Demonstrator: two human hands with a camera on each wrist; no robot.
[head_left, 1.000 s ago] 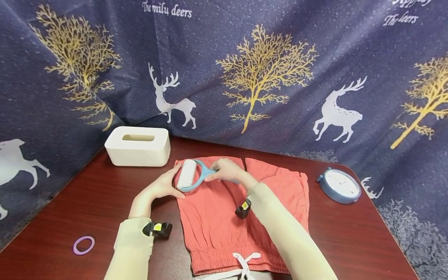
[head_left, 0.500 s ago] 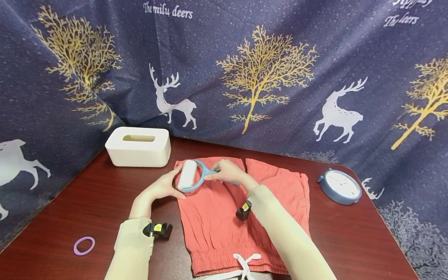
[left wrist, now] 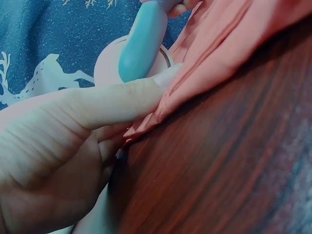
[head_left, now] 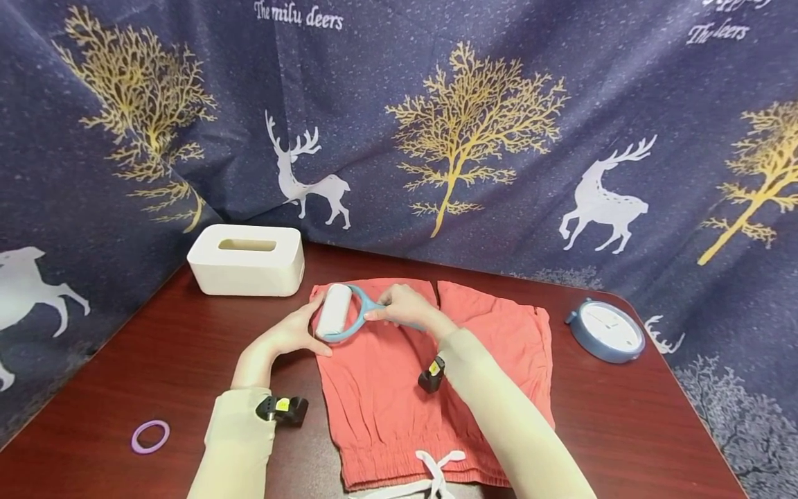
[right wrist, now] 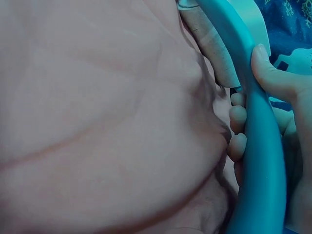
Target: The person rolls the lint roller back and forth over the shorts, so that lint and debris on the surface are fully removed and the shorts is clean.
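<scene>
Coral shorts (head_left: 386,395) with a white drawstring lie flat on the table, waistband toward me. My right hand (head_left: 406,306) grips the blue handle (right wrist: 264,161) of a lint roller, its fingers wrapped underneath and thumb along the side in the right wrist view. The roller's white roll (head_left: 334,310) rests on the shorts' far left corner. Beside that corner is my left hand (head_left: 289,334), thumb and fingers spread apart, pressing the leg's edge on both sides of the roll. In the left wrist view its straight thumb (left wrist: 122,102) touches the cloth; its other fingertips are hidden.
A white tissue box (head_left: 246,267) stands at the back left. On the right sits a round blue clock (head_left: 607,329). A purple ring (head_left: 149,436) lies at the front left of the dark red wooden table (head_left: 206,353). Patterned blue fabric hangs behind.
</scene>
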